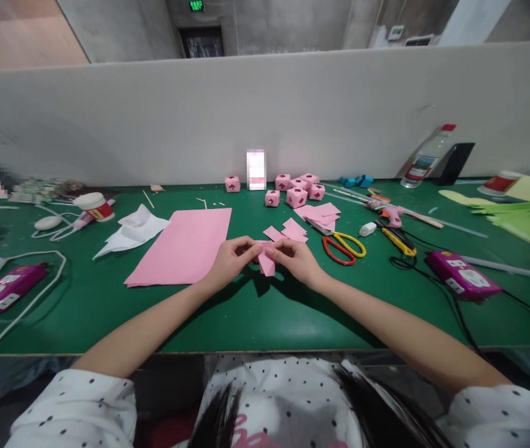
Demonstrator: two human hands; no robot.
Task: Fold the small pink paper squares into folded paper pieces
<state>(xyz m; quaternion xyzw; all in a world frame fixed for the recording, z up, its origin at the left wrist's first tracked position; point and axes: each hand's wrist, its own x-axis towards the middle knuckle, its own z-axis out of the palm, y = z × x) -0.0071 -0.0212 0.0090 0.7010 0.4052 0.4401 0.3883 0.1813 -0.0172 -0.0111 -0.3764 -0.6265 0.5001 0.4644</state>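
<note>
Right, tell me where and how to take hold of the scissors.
Probably best by the red loop and yellow loop, coming from the near right with the right hand, the closer one: the scissors lie with their loops turned that way, while the blades point away toward the pink paper pieces.

You are in what looks like a craft workshop. Beneath your hands (pixel 230 261) runs a long green tabletop (pixel 255 323), with a pale partition (pixel 153 118) standing along its far side. Scissors (pixel 346 252) lie near your hands on the right, with a pink glue gun (pixel 392 216) farther out that way; stacked pink paper sheets (pixel 185 242) lie to their left. Ahead of your hands sit small pink paper cubes (pixel 297 197), several alike. Beyond the partition, bare concrete walls (pixel 288 25) and a lit green exit sign (pixel 196 5) point to a commercial or industrial building.
</note>
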